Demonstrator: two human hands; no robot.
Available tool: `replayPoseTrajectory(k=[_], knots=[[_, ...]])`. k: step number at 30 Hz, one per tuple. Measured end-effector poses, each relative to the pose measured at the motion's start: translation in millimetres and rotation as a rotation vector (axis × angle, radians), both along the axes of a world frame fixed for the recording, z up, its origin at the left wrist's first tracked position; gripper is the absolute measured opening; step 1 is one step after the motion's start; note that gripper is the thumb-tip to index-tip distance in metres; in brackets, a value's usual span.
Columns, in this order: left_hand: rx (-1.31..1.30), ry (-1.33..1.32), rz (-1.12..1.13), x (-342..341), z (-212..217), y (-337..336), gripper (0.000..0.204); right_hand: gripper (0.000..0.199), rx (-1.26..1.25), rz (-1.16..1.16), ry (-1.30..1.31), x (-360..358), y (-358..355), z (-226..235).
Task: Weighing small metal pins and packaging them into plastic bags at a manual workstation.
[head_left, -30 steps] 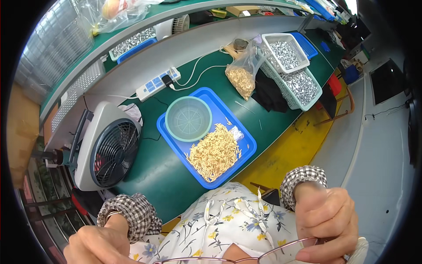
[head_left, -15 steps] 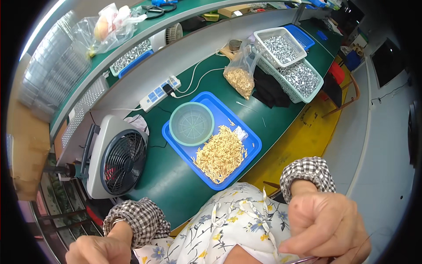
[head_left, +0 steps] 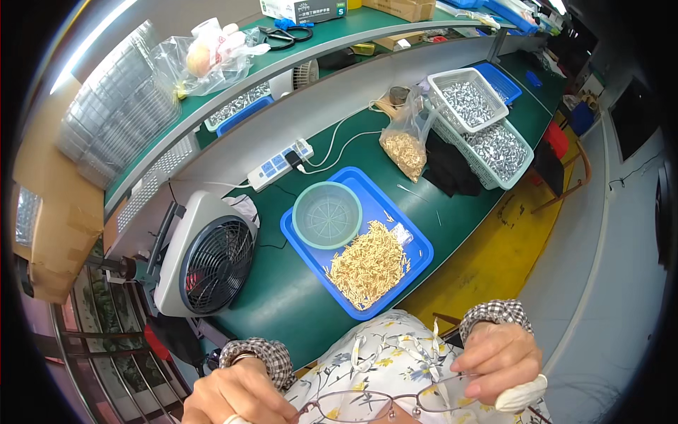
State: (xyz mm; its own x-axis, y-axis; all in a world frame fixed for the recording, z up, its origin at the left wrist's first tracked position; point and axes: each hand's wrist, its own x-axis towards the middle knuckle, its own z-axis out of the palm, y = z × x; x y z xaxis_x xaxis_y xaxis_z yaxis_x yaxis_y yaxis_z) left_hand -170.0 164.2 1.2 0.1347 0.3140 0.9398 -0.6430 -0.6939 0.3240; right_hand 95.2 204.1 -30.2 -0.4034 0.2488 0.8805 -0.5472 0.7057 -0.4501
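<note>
A pair of thin-framed eyeglasses [head_left: 353, 406] spans the space between my hands at the lower edge, in front of a flowered garment. My left hand [head_left: 236, 397] is closed at the glasses' left end, its fingertips partly hidden. At the other end my right hand [head_left: 500, 360] pinches the frame between thumb and fingers. A white finger cot [head_left: 521, 396] covers one of its fingertips. Beyond the hands lies a blue tray [head_left: 300, 253] with a heap of small gold-coloured pins [head_left: 369, 270], a round pale green basket [head_left: 327, 215] and a small clear packet [head_left: 402, 234].
A grey box fan [head_left: 212, 258] stands left of the tray. Behind are a power strip [head_left: 280, 164] with cables, a bag of gold pieces [head_left: 405, 152], a black cloth [head_left: 452, 167] and stacked baskets [head_left: 519, 177] of silver parts. A shelf [head_left: 353, 34] runs above the bench.
Both hands have come closer together, and the eyeglasses are now in full sight between them. The bench scene has shifted right and slightly down in the picture.
</note>
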Motion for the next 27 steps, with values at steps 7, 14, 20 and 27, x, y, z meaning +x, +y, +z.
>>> replayPoseTrajectory(k=[7, 14, 20, 27], knots=[[-0.020, 0.023, -0.033, 5, 5, -10, 0.008, 0.010, 0.233, 0.020, 0.159, -11, -1, 22], [-0.019, -0.035, 0.012, 7, 8, -9, 0.007, 0.011, 0.234, 0.047, 0.216, -25, 7, 25], [-0.118, -0.042, -0.014, 4, 16, -6, 0.008, 0.012, 0.190, 0.029, 0.277, -33, 2, 33], [-0.099, 0.009, 0.293, -7, 19, -16, 0.009, 0.008, -0.121, -0.150, 0.090, -32, -17, 57]])
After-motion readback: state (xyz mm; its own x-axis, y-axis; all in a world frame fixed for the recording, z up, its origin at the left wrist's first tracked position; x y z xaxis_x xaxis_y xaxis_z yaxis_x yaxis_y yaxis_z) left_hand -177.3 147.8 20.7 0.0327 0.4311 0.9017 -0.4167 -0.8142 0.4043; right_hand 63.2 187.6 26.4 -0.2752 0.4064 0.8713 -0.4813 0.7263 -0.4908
